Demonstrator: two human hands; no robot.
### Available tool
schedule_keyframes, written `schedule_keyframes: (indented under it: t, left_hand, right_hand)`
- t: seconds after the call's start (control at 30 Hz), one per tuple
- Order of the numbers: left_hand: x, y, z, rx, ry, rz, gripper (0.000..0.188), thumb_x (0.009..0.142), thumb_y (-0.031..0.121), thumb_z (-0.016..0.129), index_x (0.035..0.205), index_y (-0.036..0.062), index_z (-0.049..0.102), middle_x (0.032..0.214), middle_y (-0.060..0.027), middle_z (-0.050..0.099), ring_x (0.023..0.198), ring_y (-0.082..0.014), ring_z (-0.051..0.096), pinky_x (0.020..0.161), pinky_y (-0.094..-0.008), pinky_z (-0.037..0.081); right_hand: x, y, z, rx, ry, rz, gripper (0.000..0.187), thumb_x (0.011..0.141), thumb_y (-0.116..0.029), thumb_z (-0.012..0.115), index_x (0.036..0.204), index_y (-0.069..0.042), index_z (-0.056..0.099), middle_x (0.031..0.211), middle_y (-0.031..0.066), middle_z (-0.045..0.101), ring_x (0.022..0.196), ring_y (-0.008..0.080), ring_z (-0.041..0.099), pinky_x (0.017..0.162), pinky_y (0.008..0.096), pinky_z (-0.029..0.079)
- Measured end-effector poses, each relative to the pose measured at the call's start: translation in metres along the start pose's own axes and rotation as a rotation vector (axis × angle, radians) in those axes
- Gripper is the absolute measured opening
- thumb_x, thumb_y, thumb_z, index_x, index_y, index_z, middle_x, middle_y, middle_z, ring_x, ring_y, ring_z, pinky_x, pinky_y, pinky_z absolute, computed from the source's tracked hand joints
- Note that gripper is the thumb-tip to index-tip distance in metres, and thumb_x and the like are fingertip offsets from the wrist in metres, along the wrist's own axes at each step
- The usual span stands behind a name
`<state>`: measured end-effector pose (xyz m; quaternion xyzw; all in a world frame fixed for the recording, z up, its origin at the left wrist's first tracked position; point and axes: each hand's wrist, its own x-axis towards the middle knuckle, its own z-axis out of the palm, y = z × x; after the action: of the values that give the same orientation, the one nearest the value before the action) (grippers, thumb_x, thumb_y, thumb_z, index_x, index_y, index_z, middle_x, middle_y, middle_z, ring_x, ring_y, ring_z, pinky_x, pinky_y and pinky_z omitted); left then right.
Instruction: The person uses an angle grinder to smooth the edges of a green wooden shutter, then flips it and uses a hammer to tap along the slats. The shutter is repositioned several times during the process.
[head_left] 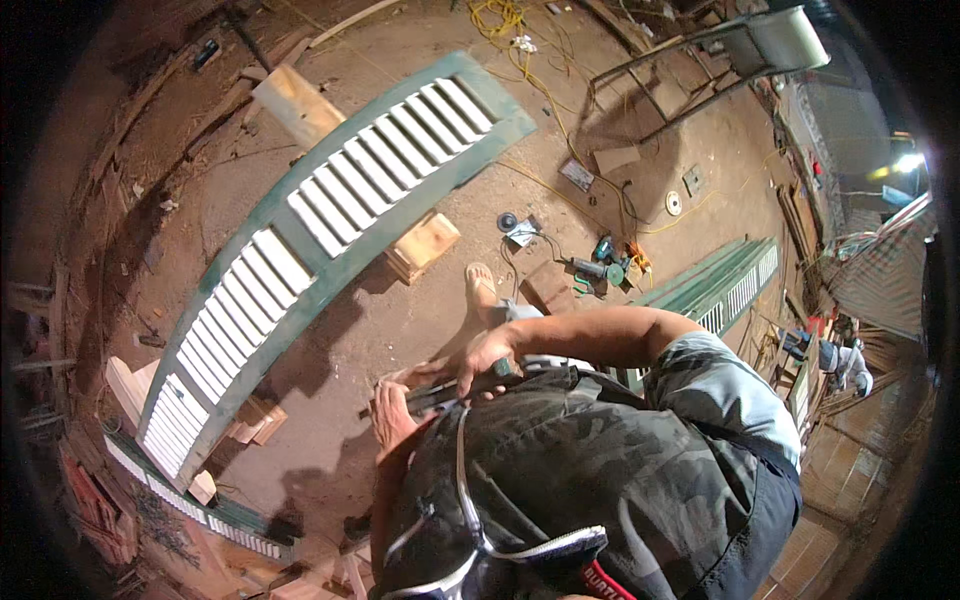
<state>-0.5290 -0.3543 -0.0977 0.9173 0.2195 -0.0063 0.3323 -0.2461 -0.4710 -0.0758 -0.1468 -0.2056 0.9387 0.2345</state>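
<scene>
My left hand (393, 414) and my right hand (485, 362) are together in front of my waist, both closed around a dark, narrow, long thing (432, 394). Its kind is partly hidden by my fingers. The right hand grips its end nearer my body's middle, while the left holds the other end. Beyond them lies a large curved green shutter panel (322, 265) with rows of white slats, propped on wooden blocks (424, 245). One sandalled foot (482, 285) shows just past my right hand.
An angle grinder (596, 268) lies on the dirt floor amid cords. More green slatted panels (715, 290) are stacked at right. A yellow cable (497, 18) is coiled at the far side, near a metal-legged frame (690, 85). Wood scraps (95, 505) pile up at left.
</scene>
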Motion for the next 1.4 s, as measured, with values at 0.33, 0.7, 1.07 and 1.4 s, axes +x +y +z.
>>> schedule_keyframes:
  t: [0.33, 0.7, 1.07, 1.4]
  left_hand:
    - [0.160, 0.084, -0.052, -0.001, 0.414, -0.207, 0.042, 0.103, 0.041, 0.059, 0.097, -0.0005, 0.060, 0.081, -0.0287, 0.062, 0.078, -0.0526, 0.061, 0.065, -0.0568, 0.045]
    - [0.343, 0.189, 0.015, -0.228, 0.035, -0.191, 0.036, 0.096, 0.027, 0.071, 0.124, 0.0038, 0.070, 0.134, -0.0160, 0.065, 0.109, -0.0347, 0.068, 0.087, -0.0415, 0.057]
    - [0.401, 0.210, 0.139, 0.095, 0.219, -0.384, 0.055, 0.098, 0.022, 0.066, 0.149, 0.0053, 0.053, 0.143, -0.0206, 0.061, 0.093, -0.0227, 0.075, 0.062, -0.0255, 0.060]
    - [0.625, 0.319, 0.123, -0.234, 0.524, -0.407, 0.024, 0.093, 0.033, 0.071, 0.099, 0.0104, 0.064, 0.089, -0.0144, 0.066, 0.087, -0.0339, 0.067, 0.074, -0.0462, 0.054]
  right_hand:
    - [-0.256, 0.024, 0.021, 0.589, 0.912, -0.577, 0.027, 0.102, -0.024, 0.055, 0.123, -0.007, 0.061, 0.088, 0.0100, 0.066, 0.079, 0.0273, 0.071, 0.059, 0.0447, 0.059]
    - [-0.474, -0.061, 0.023, 0.211, 1.285, -0.679, 0.048, 0.101, -0.045, 0.063, 0.124, -0.003, 0.059, 0.085, 0.0141, 0.075, 0.071, 0.0268, 0.073, 0.070, 0.0447, 0.060]
    - [-0.570, -0.184, -0.210, -0.102, 1.436, -0.185, 0.022, 0.098, -0.024, 0.070, 0.097, -0.003, 0.066, 0.074, -0.0024, 0.061, 0.063, 0.0078, 0.053, 0.057, 0.0265, 0.040]
    - [-0.578, -0.258, -0.262, -0.058, 1.342, 0.061, 0.017, 0.096, -0.020, 0.067, 0.103, -0.010, 0.057, 0.070, -0.0040, 0.047, 0.056, 0.0067, 0.044, 0.049, 0.0255, 0.036]
